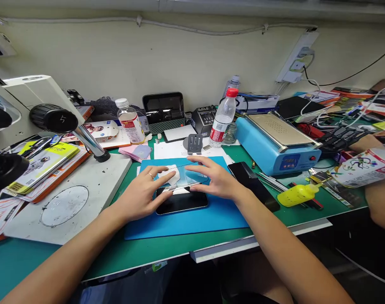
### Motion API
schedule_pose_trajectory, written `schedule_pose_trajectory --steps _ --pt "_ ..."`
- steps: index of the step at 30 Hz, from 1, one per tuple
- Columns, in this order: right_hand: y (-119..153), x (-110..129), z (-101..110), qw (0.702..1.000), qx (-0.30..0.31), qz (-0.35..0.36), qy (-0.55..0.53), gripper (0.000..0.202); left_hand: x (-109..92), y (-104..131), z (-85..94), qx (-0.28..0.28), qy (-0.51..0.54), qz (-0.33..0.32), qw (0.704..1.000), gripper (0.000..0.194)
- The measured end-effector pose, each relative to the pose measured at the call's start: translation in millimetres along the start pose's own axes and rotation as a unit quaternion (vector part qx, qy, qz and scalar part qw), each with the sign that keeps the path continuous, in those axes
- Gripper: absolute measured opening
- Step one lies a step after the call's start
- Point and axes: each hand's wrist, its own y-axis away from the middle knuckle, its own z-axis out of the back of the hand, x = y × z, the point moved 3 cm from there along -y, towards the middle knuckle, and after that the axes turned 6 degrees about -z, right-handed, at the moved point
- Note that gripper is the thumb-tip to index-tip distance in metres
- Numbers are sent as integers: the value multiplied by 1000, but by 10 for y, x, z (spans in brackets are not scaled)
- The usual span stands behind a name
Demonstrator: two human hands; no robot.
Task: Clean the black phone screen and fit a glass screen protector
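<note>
Between my two hands is a clear glass screen protector with a thin dark border, tilted above a phone. My left hand, a ring on one finger, grips its left edge between thumb and fingers. On the opposite side, my right hand holds the right edge the same way. The phone lies face up, its black screen partly covered by the glass and my fingers. Under it is a blue mat. A crumpled white wipe shows behind the glass.
At left stands a microscope base with boxes on it. A dark phone, yellow squeeze bottle and blue heating machine are at right. Drink bottles stand behind. Another person's arm is at far right.
</note>
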Motion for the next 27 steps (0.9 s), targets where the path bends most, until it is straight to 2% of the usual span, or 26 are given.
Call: schedule_pose_trajectory --steps 6,9,13,16,18,20,24,27 --pt "-30 39 27 992 -89 70 50 15 -8 -15 7 12 61 24 998 51" --pt "-46 88 40 986 -113 98 69 11 -4 -16 5 8 118 40 992 49" --pt "-47 138 58 981 -133 118 82 16 -8 -15 3 2 165 55 985 49" --pt "-43 133 70 986 -108 111 64 33 -11 -11 17 -4 164 54 985 50" --pt "-41 111 74 993 -70 86 33 55 -11 -4 39 -7 149 49 988 50" --pt "-38 84 70 998 -24 51 6 65 -15 3 64 0 128 41 991 51" --pt "-38 50 40 999 52 2 -2 58 -32 15 100 34 92 21 995 56" --pt "-47 56 38 997 72 -14 1 53 -44 18 108 51 75 9 996 58"
